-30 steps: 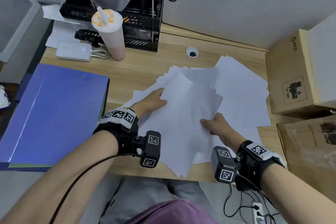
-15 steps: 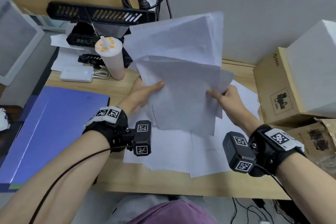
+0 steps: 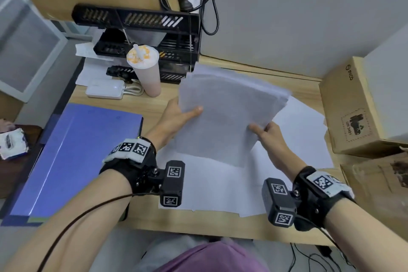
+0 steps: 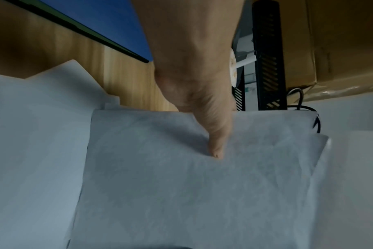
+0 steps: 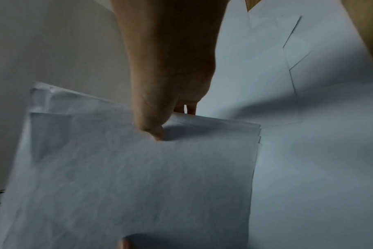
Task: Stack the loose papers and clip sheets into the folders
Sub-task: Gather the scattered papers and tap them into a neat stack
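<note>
paper stack (image 3: 223, 115) between both hands' fingers (image 3: 257, 128)

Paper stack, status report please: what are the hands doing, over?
Left hand and right hand grip paper stack, lifted above desk. More loose sheets underneath. Blue folder shut, at left. Cup near stack's far corner.

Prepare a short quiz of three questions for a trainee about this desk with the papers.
1. True or false: both hands hold the lifted bundle of white paper sheets.
2. Which lies at the person's left: A) the flat blue plastic folder, B) the brown cardboard box?
3. Fill in: more white sheets lie on the wooden ___.

Key:
1. True: the left hand and the right hand pinch its opposite edges.
2. A.
3. Desk.
</note>
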Action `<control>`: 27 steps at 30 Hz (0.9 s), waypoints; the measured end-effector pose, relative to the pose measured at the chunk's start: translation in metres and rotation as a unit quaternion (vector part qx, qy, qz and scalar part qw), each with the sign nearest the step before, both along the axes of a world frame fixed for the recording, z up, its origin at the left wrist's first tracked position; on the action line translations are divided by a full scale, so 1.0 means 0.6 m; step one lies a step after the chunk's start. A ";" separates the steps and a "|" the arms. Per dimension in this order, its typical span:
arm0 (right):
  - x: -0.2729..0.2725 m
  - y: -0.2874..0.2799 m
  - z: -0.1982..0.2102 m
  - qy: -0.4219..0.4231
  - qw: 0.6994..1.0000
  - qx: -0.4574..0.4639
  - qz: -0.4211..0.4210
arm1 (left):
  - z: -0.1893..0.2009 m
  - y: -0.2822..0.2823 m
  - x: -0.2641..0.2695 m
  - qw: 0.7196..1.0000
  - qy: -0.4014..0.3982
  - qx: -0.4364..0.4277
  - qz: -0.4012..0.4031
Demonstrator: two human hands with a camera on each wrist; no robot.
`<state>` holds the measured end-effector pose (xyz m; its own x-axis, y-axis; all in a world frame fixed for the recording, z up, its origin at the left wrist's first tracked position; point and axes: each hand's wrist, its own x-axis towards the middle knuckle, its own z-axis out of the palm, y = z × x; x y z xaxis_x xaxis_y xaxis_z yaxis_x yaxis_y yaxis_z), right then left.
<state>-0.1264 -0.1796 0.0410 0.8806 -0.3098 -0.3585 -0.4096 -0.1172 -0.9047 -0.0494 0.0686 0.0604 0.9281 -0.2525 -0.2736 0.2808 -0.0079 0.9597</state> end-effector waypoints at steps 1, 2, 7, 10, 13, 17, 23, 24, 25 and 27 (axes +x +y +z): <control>0.004 0.004 0.005 -0.006 1.000 0.006 -0.008 | 0.005 -0.005 0.002 1.000 -0.008 -0.001 0.007; 0.012 0.007 0.014 -0.017 1.000 0.013 -0.020 | 0.015 -0.010 0.007 1.000 -0.018 -0.008 0.012; 0.069 0.011 0.094 -0.118 0.989 0.040 -0.081 | 0.096 -0.032 0.044 0.993 -0.100 -0.042 0.042; 0.075 0.010 0.109 -0.141 0.985 0.050 -0.090 | 0.112 -0.030 0.048 0.991 -0.114 -0.050 0.039; 0.044 0.017 0.077 -0.100 0.993 0.047 -0.043 | 0.071 -0.018 0.029 0.996 -0.080 -0.027 0.018; -0.002 0.021 0.030 -0.017 0.999 0.036 0.021 | -0.003 0.006 -0.005 1.000 0.019 0.022 0.007; 0.015 0.032 0.042 -0.002 0.999 0.029 0.015 | 0.002 -0.022 0.006 0.998 -0.013 0.055 0.023; 0.021 0.034 0.046 -0.001 0.999 0.033 0.011 | 0.005 -0.023 0.009 0.998 -0.004 0.038 0.048; 0.023 0.034 0.046 -0.001 0.999 0.042 0.012 | 0.007 -0.020 0.011 0.998 0.006 0.001 0.063; 0.022 0.029 0.042 0.013 0.999 0.045 0.014 | 0.003 -0.010 0.013 0.997 0.024 -0.034 0.070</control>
<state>-0.1129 -0.1623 0.0661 0.8785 -0.2508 -0.4066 -0.4305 -0.0469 -0.9014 -0.0418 0.0626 0.0622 0.9416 -0.1399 -0.3062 0.3210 0.0992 0.9419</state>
